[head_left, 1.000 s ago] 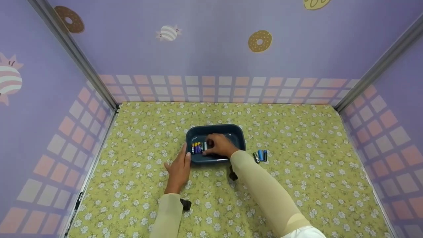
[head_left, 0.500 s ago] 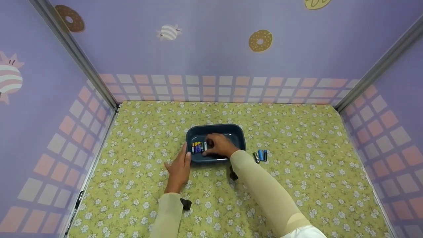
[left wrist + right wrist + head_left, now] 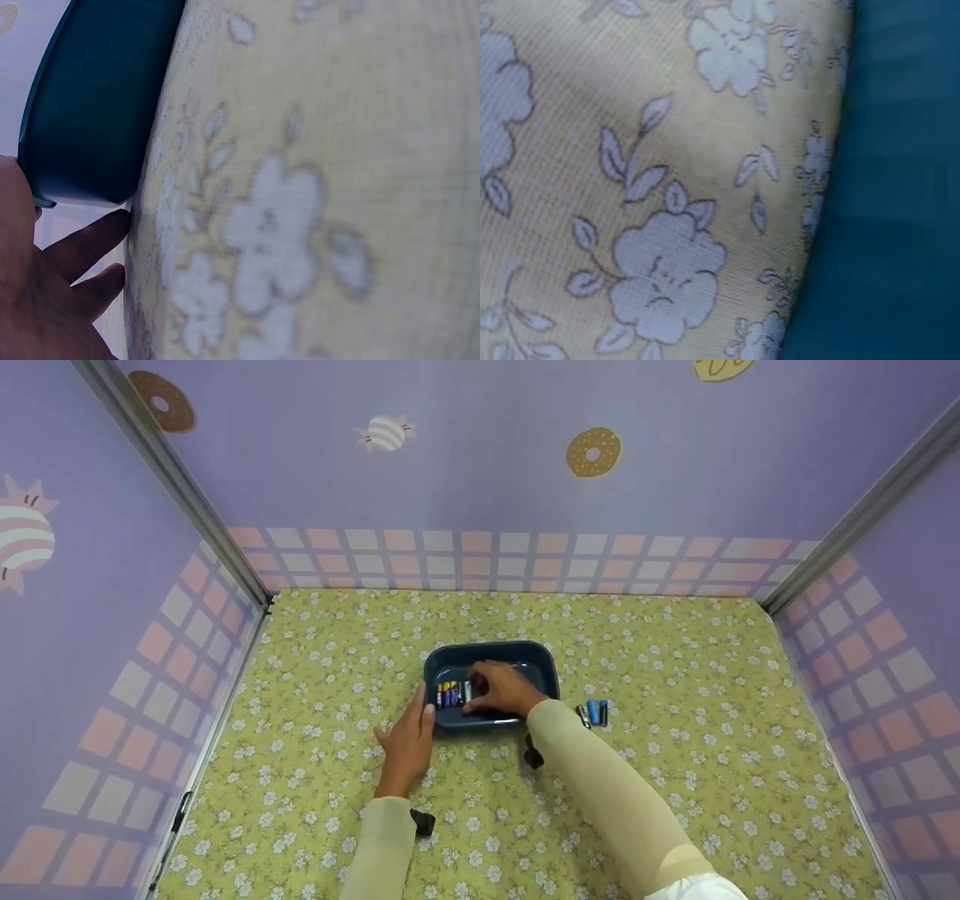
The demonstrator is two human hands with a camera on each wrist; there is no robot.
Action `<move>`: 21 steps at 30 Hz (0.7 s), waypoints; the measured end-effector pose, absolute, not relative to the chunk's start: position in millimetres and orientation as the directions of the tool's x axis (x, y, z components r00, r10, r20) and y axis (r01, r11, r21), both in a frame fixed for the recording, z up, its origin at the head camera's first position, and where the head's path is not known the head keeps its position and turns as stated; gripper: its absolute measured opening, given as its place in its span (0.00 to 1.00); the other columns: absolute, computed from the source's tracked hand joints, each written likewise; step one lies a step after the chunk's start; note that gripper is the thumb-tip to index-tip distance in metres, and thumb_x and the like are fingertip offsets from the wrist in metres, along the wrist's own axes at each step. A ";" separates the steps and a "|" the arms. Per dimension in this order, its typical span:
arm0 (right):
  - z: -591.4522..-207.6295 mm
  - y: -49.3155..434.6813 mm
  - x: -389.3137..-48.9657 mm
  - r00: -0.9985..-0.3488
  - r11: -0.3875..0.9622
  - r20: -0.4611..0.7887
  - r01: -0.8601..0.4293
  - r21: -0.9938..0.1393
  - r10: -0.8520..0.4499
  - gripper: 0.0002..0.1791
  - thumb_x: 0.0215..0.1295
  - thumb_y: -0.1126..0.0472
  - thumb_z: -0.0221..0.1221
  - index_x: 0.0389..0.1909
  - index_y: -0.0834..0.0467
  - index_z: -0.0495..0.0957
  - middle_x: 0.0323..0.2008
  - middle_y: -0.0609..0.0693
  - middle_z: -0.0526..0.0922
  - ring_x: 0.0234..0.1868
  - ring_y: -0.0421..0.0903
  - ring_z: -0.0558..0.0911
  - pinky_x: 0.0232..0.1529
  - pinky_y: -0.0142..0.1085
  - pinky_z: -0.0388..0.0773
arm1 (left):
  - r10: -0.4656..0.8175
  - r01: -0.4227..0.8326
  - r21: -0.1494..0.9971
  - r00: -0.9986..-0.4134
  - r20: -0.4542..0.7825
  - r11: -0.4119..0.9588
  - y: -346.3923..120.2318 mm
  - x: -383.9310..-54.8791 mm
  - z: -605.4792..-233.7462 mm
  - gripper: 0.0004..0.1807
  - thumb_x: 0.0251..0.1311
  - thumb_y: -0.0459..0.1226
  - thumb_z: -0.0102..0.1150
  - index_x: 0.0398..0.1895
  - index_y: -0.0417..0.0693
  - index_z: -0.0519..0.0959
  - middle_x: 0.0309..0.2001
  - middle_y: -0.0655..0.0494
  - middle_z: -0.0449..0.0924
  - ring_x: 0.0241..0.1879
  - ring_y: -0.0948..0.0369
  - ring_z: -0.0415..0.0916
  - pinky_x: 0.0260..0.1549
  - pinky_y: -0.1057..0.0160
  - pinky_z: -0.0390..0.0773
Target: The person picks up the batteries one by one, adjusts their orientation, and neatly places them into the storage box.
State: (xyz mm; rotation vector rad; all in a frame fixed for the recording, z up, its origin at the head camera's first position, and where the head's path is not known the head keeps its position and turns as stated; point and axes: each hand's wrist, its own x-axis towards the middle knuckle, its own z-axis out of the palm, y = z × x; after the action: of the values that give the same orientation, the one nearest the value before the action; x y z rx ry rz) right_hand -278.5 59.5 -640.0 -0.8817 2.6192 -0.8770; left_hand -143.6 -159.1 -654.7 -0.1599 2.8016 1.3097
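A dark blue-green tray [image 3: 517, 723] stands on the flowered cloth. Inside, toward its left end, several batteries [image 3: 451, 694] lie side by side in a row, some purple and yellow. My right hand [image 3: 506, 688] reaches into the tray, thumb and finger curled at the two ends of a silver battery [image 3: 468, 692] at the row's right end. Against the tray's left wall rests my left hand [image 3: 409, 742], its fingers fairly straight. In the left wrist view, fingers [image 3: 90, 244] sit by the tray's lower edge. The right wrist view shows only tray wall [image 3: 892, 187] and cloth, no fingers.
On the cloth to the right of the tray lie three more batteries, a dark one [image 3: 583, 715], a light blue one [image 3: 593, 712] and a dark blue one [image 3: 604, 713]. Purple patterned walls [image 3: 480, 472] enclose the flowered table [image 3: 322, 660] at the back and both sides.
Both hands stay almost in place at the tray, and the batteries keep their positions. The whole view has shifted very slightly.
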 end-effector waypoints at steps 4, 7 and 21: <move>-633.6 63.7 -279.1 -0.789 0.613 -0.015 -0.466 -0.638 -0.615 0.34 0.53 0.42 0.76 0.56 0.56 0.80 0.45 0.52 0.82 0.43 0.46 0.81 0.47 0.44 0.81 | -0.077 -0.113 0.764 -0.994 -0.083 0.635 -159.5 -144.0 -655.9 0.34 0.76 0.67 0.24 0.82 0.81 0.41 0.81 0.62 0.54 0.79 0.47 0.56 0.67 0.25 0.16; -627.3 67.4 -279.3 -0.790 0.594 0.015 -0.473 -0.651 -0.613 0.33 0.55 0.45 0.76 0.57 0.58 0.80 0.45 0.54 0.83 0.43 0.48 0.82 0.47 0.45 0.82 | -0.082 -0.115 0.760 -0.993 -0.081 0.640 -159.7 -144.6 -657.1 0.34 0.76 0.67 0.24 0.82 0.79 0.42 0.81 0.61 0.54 0.79 0.47 0.57 0.67 0.25 0.16; -582.9 107.0 -275.6 -0.828 0.511 0.159 -0.470 -0.720 -0.537 0.31 0.64 0.41 0.68 0.61 0.56 0.78 0.48 0.59 0.84 0.42 0.51 0.82 0.45 0.45 0.80 | -0.089 -0.122 0.765 -0.992 -0.085 0.633 -159.2 -143.6 -655.4 0.37 0.74 0.69 0.23 0.83 0.76 0.43 0.81 0.61 0.54 0.79 0.47 0.56 0.67 0.25 0.17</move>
State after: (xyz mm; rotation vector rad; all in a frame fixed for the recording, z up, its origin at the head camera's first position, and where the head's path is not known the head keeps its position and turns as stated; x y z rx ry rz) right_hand -275.6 107.0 -582.9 -0.8874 2.6566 -1.2258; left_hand -143.6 -159.2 -655.4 -0.1816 2.8036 1.3175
